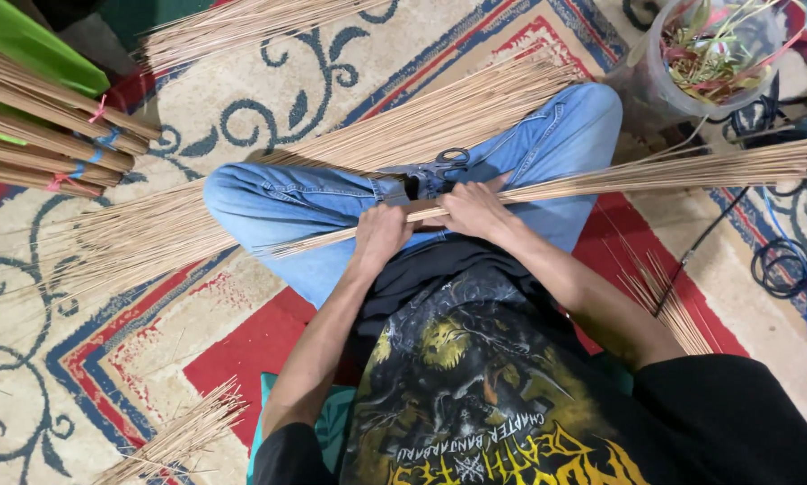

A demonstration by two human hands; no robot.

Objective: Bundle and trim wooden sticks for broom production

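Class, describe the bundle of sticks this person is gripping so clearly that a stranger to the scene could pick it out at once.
Start at the blue jeans of the person sitting cross-legged on the patterned rug. Across the lap lies a thin bundle of sticks, gripped by the left hand and right hand side by side. Unlike the loose heap fanned behind the knees and the tied bundles far left, it alone is held.

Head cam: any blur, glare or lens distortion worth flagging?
Head view: even indoor light, no glare, soft shadows; wide-angle bending at the edges; left hand and right hand on the stick bundle are sharp; loose stick tips over the carpet at left look slightly smeared.
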